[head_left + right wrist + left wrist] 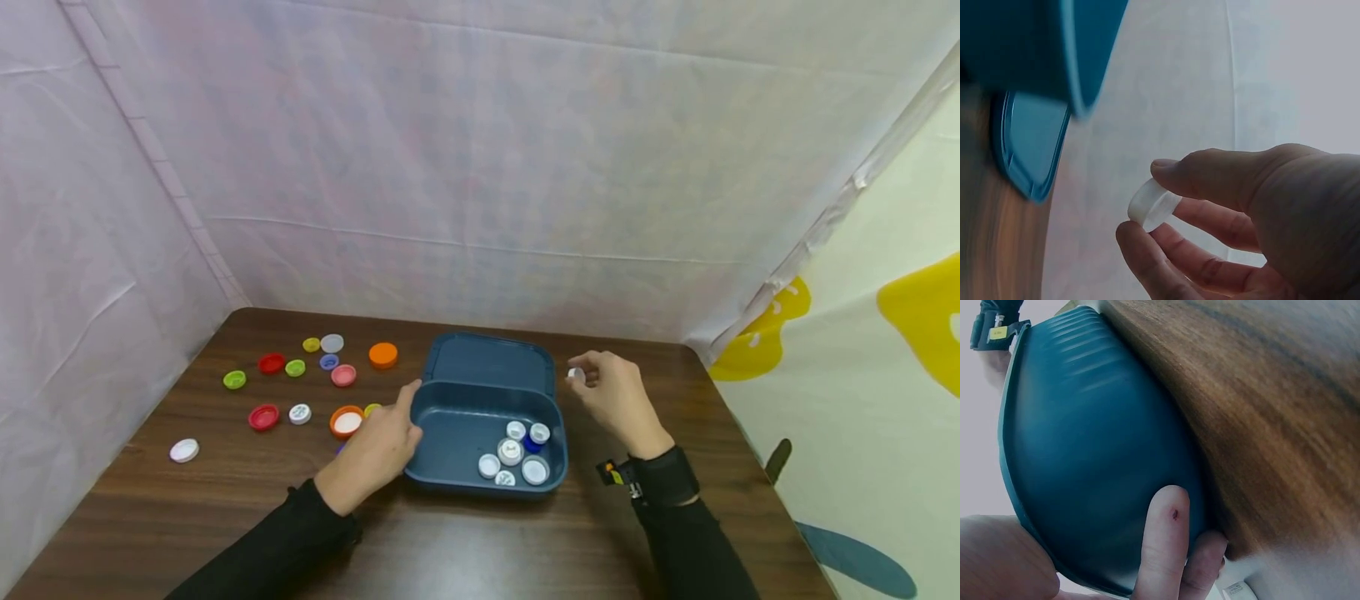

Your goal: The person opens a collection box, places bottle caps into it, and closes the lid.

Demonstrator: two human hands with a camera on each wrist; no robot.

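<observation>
A dark blue plastic box (pixel 450 442) sits mid-table with several white caps (pixel 510 452) and a dark blue one inside, toward its right. At the box's left side is my left hand (pixel 378 450). In the left wrist view its fingers (pixel 1165 540) press the outer wall (pixel 1097 444), and the thumb side lies over the rim. Beyond the box's right edge, my right hand (pixel 617 400) is raised. Between thumb and fingertips it pinches a small white bottle cap (pixel 1152 205), tilted on edge and apart from the box.
Left of the box, several loose caps are scattered, among them an orange cap (pixel 383 356), a red cap (pixel 263 417), a green cap (pixel 235 380) and a white cap (pixel 183 451). The blue lid (pixel 491 362) lies behind the box. A white curtain (pixel 465 167) hangs behind the table.
</observation>
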